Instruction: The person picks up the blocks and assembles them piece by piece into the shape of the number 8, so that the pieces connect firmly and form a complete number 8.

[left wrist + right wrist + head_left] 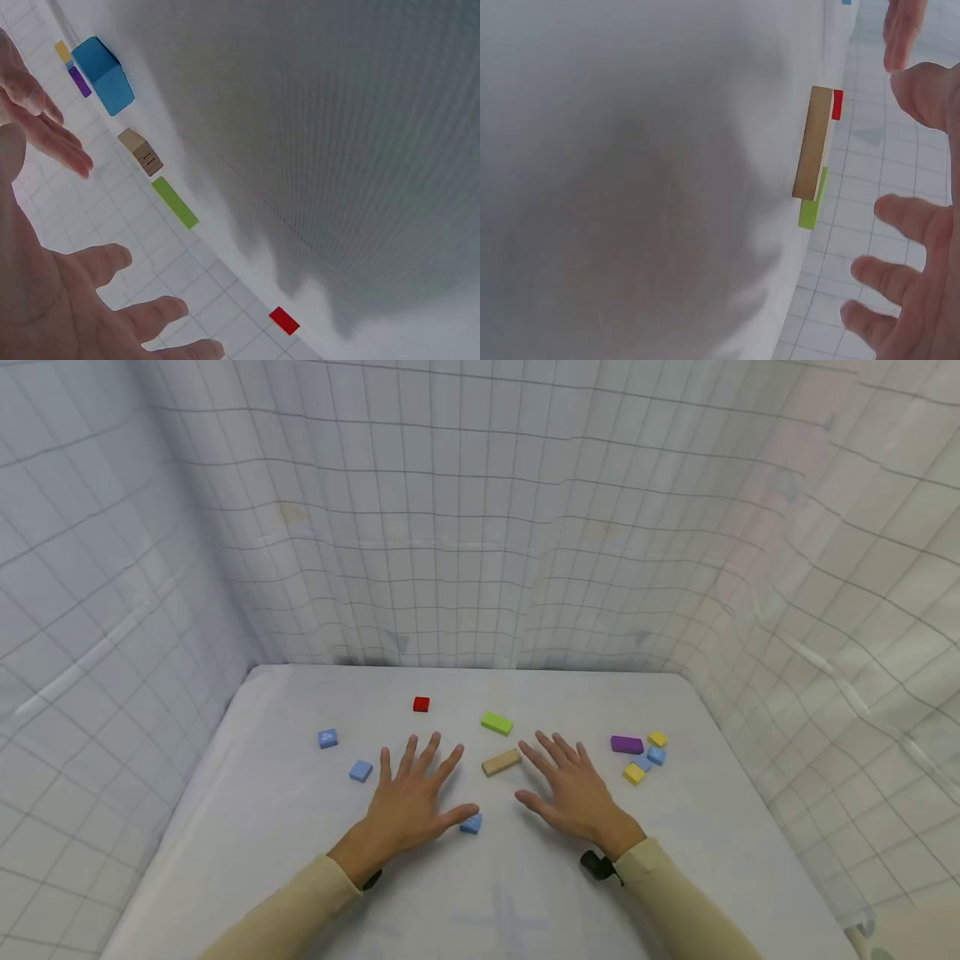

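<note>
My left hand is held palm down over the white table with its fingers spread, and nothing is in it. Its thumb overlaps a blue block in the head view; the left wrist view shows a gap between them. My right hand, also spread and holding nothing, hovers to the right of a bare wooden block. Beyond that lies a lime green block. A small red block sits farther back, past the left fingertips. Left of the left hand is a flat blue block.
Another blue block lies at the far left. To the right, a purple block sits near a cluster of yellow blocks and blue blocks. White gridded curtains hang behind and on both sides of the table.
</note>
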The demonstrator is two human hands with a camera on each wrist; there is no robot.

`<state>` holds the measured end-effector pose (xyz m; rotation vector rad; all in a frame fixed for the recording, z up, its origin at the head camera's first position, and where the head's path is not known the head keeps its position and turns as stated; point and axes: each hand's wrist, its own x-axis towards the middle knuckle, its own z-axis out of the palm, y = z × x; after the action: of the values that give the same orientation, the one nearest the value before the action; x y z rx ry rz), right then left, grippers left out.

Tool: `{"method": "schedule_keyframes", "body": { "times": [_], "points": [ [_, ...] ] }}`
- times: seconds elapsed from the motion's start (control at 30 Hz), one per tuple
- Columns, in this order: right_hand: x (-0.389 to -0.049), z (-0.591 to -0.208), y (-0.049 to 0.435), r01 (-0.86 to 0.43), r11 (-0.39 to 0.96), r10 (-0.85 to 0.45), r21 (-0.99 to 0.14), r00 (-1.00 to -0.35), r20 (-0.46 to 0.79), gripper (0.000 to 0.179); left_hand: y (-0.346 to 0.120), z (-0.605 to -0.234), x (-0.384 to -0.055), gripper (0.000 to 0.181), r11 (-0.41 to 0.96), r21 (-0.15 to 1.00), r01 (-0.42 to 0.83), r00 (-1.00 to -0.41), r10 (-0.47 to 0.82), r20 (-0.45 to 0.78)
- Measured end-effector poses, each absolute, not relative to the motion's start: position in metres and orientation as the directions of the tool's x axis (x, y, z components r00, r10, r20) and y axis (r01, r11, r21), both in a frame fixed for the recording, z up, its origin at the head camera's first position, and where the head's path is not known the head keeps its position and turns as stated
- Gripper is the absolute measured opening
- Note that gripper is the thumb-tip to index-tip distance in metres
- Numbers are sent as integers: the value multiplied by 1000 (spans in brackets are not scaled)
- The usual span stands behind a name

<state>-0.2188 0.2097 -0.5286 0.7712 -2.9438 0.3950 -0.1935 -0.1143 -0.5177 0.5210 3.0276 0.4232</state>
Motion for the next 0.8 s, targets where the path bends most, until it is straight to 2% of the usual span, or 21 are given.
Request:
{"method": "schedule_keyframes", "body": {
  "times": [0.27,0.5,0.63,0.8],
  "points": [
    [-242,-530,191,-627,729,-603,-275,-778,175,62,-111,-523,-194,96,859,320,400,-908,420,8],
    [-256,-535,182,-639,705,-625,-308,-765,155,39,-106,-524,-193,92,808,381,449,-876,482,9],
    [-260,-538,180,-644,703,-628,-302,-761,160,35,-105,-524,-192,84,780,407,475,-859,512,21],
    [-264,-541,179,-674,678,-637,-294,-738,225,32,-101,-526,-192,69,768,425,479,-855,518,29]
  ]
}}
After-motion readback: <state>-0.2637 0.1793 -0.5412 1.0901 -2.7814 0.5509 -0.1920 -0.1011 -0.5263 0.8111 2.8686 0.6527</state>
